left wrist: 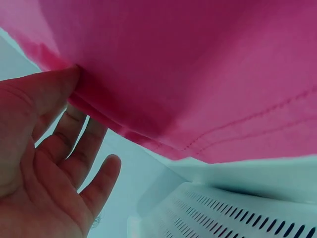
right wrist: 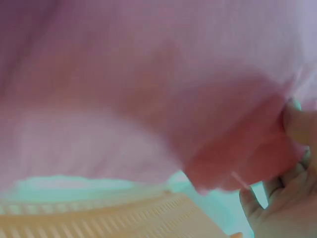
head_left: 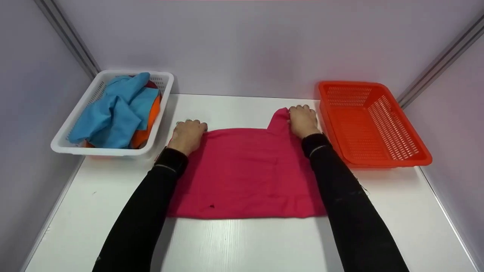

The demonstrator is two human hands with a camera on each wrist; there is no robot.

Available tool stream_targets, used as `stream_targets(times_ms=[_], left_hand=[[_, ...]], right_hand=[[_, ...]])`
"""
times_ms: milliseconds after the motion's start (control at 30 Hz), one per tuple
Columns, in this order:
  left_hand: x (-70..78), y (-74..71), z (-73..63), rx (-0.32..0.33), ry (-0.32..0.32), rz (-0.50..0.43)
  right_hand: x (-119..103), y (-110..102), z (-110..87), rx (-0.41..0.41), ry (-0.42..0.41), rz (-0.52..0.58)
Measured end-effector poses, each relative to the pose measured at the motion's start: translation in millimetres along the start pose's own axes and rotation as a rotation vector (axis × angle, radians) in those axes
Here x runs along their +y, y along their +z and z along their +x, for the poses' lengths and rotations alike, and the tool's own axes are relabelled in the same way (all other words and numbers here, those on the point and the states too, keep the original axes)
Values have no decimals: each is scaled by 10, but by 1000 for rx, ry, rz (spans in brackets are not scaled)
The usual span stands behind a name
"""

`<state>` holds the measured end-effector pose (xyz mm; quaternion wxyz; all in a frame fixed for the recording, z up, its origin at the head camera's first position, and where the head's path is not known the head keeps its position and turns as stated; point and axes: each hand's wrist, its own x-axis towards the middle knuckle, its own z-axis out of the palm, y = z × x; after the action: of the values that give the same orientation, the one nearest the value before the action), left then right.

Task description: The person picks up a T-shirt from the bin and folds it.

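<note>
Left hand: the person's left hand (head_left: 188,136) pinches the far left corner area of the pink cloth (head_left: 242,173), thumb on one face and fingers behind; the other fingers are spread in the left wrist view.
Right hand: the person's right hand (head_left: 303,121) pinches the cloth's far right part, where a flap stands out beyond the far edge; the right wrist view is blurred.
Pink cloth: spread between the two hands over the middle of the white table (head_left: 234,249), its near edge roughly straight; a small dark spot (head_left: 211,206) shows near that edge, to the left; stitching runs along an edge in the left wrist view.
White basket: the white basket (head_left: 102,152) stands at the back left; a crumpled blue cloth (head_left: 113,113) lies on top inside, with orange fabric (head_left: 153,115) under it.
Red basket: the red basket (head_left: 363,132) stands at the back right, just beside the right hand.
Sleeves: both black sleeves (head_left: 140,215) reach the wrists.
</note>
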<state>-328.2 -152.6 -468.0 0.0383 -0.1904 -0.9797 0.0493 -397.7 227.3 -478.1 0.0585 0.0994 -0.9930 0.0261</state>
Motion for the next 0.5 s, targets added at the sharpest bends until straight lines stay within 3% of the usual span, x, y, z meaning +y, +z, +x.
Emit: stream_targets(times_ms=[200,333,500], left_hand=[[-46,-78,38,21,8,34],[-109,-157,12,43,18,12],[-192,-345,-94,12,57,-7]], right_hand=[[-15,-256,106,95,-3,-6],[-51,-447,73,81,-43,7],[-64,-728,-99,53,-147,-10]])
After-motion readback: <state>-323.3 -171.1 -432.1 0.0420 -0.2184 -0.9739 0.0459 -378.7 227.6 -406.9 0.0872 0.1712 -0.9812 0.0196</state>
